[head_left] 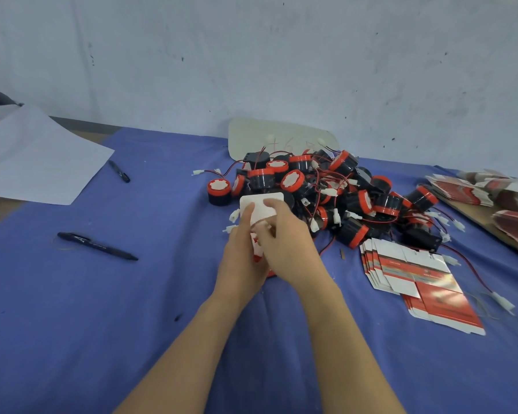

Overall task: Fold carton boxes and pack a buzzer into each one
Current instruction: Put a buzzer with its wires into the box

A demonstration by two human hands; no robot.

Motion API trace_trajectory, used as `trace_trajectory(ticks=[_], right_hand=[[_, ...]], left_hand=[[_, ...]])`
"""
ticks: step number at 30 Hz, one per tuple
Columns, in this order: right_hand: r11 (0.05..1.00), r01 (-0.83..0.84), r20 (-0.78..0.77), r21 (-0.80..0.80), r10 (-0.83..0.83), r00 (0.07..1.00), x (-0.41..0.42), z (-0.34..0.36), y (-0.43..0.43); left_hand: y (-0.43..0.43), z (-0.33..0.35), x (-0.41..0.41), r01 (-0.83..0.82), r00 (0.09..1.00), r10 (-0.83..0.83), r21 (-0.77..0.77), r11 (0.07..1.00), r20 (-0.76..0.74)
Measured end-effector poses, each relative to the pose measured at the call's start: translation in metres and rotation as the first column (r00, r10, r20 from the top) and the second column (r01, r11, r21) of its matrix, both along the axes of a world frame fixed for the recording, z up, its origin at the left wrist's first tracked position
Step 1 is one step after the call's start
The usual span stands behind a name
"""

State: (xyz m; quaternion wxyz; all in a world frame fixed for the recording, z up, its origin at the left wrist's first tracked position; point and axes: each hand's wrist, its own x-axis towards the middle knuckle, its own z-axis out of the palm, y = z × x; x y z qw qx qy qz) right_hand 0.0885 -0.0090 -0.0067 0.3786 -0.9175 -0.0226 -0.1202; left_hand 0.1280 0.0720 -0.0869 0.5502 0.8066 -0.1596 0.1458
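Left hand (pixel 242 253): we find it grasping the carton box (pixel 259 211) from the left side, with the fingers wrapped round its lower part.
Right hand (pixel 285 245): grasping the same box from the right, with the fingertips curled over its white upper end.
Carton box, place: centre of the frame, held between both hands above the blue cloth (pixel 162 294), just in front of the buzzer pile.
Carton box, axis: we read the long axis as running from the palms up and away toward the top of the frame. The white closed end points toward the pile and the red-printed end sits low between the hands.
Carton box, contents: we cannot tell, as the hands cover the lower end.
Buzzers (pixel 326 192): a loose heap of black-and-red units with red wires and white plugs, right of centre.
Flat cartons (pixel 407 271): a fanned stack, unfolded, at lower right of the pile. More lie at the right edge.
Pen (pixel 97 246): left of the hands, lying on the cloth.
Second pen (pixel 119 171): further up, beside the paper sheet (pixel 36 162) at upper left.
Card (pixel 281 137): pale, leaning on the wall behind the heap.
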Motion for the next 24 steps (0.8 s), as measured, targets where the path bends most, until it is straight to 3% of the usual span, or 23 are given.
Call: trace_trajectory(ticks=[1, 3, 5, 7, 9, 14, 16, 19, 24], right_hand=[[0.978, 0.005, -0.010, 0.208, -0.003, 1.000, 0.001, -0.004, -0.002], [0.845, 0.022, -0.024, 0.535, -0.011, 1.000, 0.005, -0.011, -0.004], [0.733, 0.036, 0.001, 0.680, -0.050, 0.999, 0.010, -0.017, -0.008], [0.701, 0.059, 0.023, 0.711, -0.107, 0.994, 0.013, -0.020, -0.013], [0.754, 0.130, 0.026, 0.644, -0.191, 0.981, 0.017, -0.022, -0.017], [0.948, 0.234, 0.057, 0.214, -0.251, 0.966, 0.017, -0.024, -0.022], [0.976, 0.216, 0.050, 0.002, -0.216, 0.975, 0.016, -0.021, -0.024], [0.938, 0.166, 0.046, -0.305, -0.160, 0.986, 0.016, -0.020, -0.023], [0.938, 0.298, 0.104, -0.180, -0.283, 0.954, 0.010, -0.026, -0.021]], left_hand=[[0.000, -0.001, 0.001, -0.012, 1.000, 0.012, -0.030, 0.999, 0.001], [-0.001, -0.007, 0.003, 0.015, 0.999, -0.017, -0.067, 0.998, -0.027], [-0.003, -0.004, 0.001, 0.033, 0.997, -0.040, -0.099, 0.995, -0.065], [-0.004, -0.005, 0.002, 0.013, 0.998, -0.016, -0.048, 0.999, -0.064], [-0.003, -0.004, 0.000, -0.002, 0.998, 0.000, -0.027, 1.000, -0.056], [-0.004, -0.001, -0.002, -0.003, 0.997, -0.001, -0.045, 0.999, -0.082], [-0.005, -0.001, 0.000, 0.004, 0.996, -0.010, -0.068, 0.998, -0.090], [-0.005, -0.001, 0.000, -0.011, 0.997, 0.006, -0.056, 0.998, -0.082], [-0.004, -0.001, -0.003, -0.007, 0.998, 0.004, -0.044, 0.999, -0.064]])
